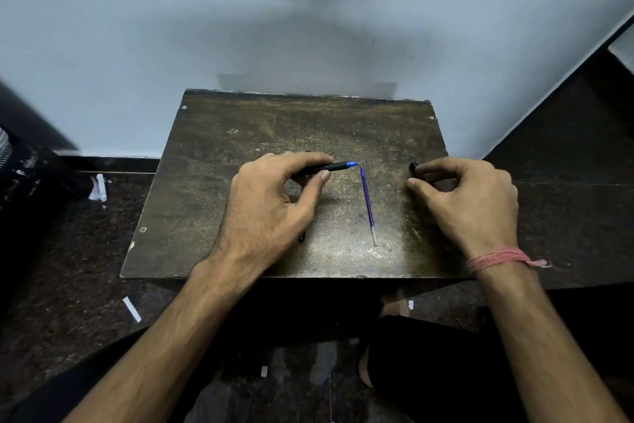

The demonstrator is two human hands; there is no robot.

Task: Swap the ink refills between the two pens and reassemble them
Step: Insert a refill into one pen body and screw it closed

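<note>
One loose refill [367,205] lies on the table [219,217], blue ink, clear end toward the person, tip pointing away and almost touching the pen's nib. One pen [334,167] with a black grip and blue tip is pinched between the left hand's [271,203] thumb and forefinger, lying roughly level, nib pointing right. A second small dark end [301,238] shows under the left hand's heel; can't tell what it is. Right hand [470,196] is curled, fingertips closed on one small black part [413,169], probably a pen piece, mostly hidden. One pink thread band [501,259] on the right wrist. Four white paper scraps visible on the dark floor [68,285].
</note>
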